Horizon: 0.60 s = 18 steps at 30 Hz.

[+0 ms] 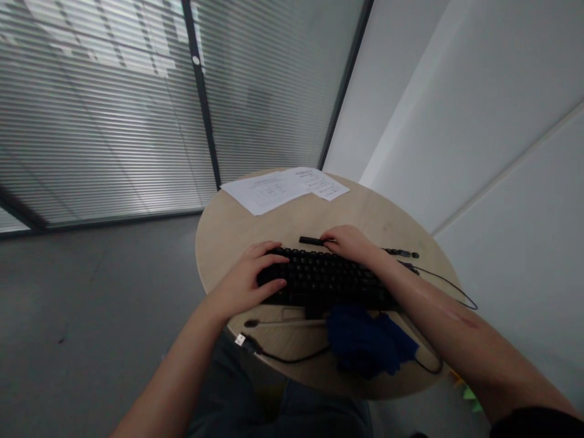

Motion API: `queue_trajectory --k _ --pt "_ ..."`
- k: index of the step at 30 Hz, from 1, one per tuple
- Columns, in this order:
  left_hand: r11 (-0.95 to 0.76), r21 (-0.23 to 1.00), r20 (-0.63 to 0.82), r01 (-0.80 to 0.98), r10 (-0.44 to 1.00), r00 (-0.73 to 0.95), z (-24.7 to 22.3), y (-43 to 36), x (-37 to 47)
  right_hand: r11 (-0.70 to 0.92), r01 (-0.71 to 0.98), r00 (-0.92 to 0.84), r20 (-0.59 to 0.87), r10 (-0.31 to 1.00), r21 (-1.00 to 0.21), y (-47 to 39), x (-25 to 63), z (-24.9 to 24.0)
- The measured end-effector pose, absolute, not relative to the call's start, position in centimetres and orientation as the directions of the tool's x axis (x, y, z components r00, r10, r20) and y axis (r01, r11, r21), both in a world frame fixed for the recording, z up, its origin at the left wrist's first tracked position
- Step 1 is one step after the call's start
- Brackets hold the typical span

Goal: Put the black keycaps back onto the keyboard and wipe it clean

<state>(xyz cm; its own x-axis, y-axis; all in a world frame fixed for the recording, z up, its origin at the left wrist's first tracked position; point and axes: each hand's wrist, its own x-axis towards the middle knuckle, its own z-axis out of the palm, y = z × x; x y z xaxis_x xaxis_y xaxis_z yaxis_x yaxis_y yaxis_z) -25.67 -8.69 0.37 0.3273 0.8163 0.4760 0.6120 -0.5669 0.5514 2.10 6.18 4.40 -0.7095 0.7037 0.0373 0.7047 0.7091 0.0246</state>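
Your left hand (249, 274), fingers spread on keyboard (319, 277); right hand (350, 243) pinching black stick (311, 241) beyond it; keyboard sliding could snag cable (292, 362) in front.

We are extending our left arm (182, 359) from the near left, our left hand (247, 278) spreading palm-down. From the near right we are slanting our right arm (438, 316), our right hand (349, 242) pinching slightly farther away.

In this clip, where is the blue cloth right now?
In the head view, the blue cloth lies near the table's front edge, right of center, just below the black keyboard.
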Motion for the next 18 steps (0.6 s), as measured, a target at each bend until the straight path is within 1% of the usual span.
queue_trajectory --k 3,7,9,11,14,18 --pt "-0.559 0.571 0.473 0.601 0.823 0.316 0.4 -8.7 -25.9 0.693 0.721 -0.684 0.148 0.714 -0.014 5.0 2.8 5.8" --pt "-0.557 0.584 0.515 0.591 0.817 0.26 0.3 -8.8 -26.1 0.714 0.677 -0.65 0.312 0.693 -0.178 0.7 5.0 7.5" --pt "-0.567 0.58 0.55 0.584 0.802 0.232 0.4 -8.8 -26.1 0.756 0.601 -0.674 0.343 0.654 -0.258 -2.1 6.0 7.4" --pt "-0.589 0.573 0.583 0.57 0.782 0.221 0.4 -8.9 -26.0 0.782 0.541 -0.698 0.352 0.623 -0.31 -4.5 6.7 6.4" --pt "-0.621 0.561 0.614 0.547 0.756 0.229 0.6 -9.2 -25.8 0.795 0.499 -0.718 0.35 0.602 -0.344 -6.6 6.9 4.3" --pt "-0.662 0.54 0.615 0.521 0.732 0.293 1.0 -9.6 -25.4 0.828 0.467 -0.74 0.375 0.558 -0.309 -7.0 6.5 2.2"
